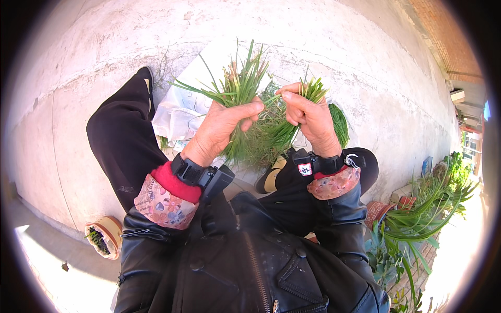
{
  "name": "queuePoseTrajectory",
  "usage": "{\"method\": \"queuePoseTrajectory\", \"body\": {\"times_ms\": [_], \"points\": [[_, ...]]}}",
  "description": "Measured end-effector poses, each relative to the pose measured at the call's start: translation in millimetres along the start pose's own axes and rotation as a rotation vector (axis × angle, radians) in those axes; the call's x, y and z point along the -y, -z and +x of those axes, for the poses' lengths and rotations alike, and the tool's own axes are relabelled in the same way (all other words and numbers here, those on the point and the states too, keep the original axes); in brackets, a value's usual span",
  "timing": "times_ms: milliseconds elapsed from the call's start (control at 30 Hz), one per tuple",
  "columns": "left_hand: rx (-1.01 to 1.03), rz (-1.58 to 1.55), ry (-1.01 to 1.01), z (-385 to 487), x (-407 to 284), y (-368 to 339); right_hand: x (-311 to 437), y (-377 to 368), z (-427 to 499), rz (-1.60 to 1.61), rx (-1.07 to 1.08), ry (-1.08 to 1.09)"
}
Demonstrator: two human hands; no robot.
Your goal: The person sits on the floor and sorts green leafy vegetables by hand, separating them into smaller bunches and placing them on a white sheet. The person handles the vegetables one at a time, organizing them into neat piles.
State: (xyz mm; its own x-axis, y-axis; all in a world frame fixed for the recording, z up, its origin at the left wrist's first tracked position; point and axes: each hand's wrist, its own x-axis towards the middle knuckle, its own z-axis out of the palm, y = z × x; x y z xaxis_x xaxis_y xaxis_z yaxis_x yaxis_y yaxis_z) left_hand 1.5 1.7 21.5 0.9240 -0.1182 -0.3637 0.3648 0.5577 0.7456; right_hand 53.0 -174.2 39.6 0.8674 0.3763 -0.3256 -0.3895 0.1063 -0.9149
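My left hand (227, 121) is closed around a large bunch of long green grass-like leaves (244, 80), whose tips fan out upward. To its right, my right hand (307, 111) grips a smaller bunch of the same leaves (313, 90). Its thumb and forefinger pinch a thin green blade that runs toward the left hand's bunch. Beneath both hands lies a loose heap of thin green and dry stalks (266, 137). A white plastic bag (176, 105) is spread on the ground behind the left hand. Another green bunch (339, 125) lies just right of the right hand.
Pale concrete ground (117, 47) surrounds the bent legs and dark shoes. A flower pot with soil (103, 238) stands at the lower left. Along the right side are a patterned pot (376, 214) and several long-leaved plants (422, 219). Dry twigs (161, 72) lie near the left shoe.
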Motion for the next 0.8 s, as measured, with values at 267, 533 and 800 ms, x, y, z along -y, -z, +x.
{"method": "queuePoseTrajectory", "body": {"times_ms": [267,533,800], "points": [[-0.017,0.003,0.015,2.5,0.2,6.9,14.5,16.7,0.8,0.085,-0.131,0.121],[-0.063,-0.041,-0.002,3.2,0.3,4.8,12.3,18.9,2.2,-0.605,-0.163,0.178],[-0.047,-0.150,0.109,5.4,3.6,5.3,9.3,7.0,1.2,-0.436,-0.127,0.134]]}}
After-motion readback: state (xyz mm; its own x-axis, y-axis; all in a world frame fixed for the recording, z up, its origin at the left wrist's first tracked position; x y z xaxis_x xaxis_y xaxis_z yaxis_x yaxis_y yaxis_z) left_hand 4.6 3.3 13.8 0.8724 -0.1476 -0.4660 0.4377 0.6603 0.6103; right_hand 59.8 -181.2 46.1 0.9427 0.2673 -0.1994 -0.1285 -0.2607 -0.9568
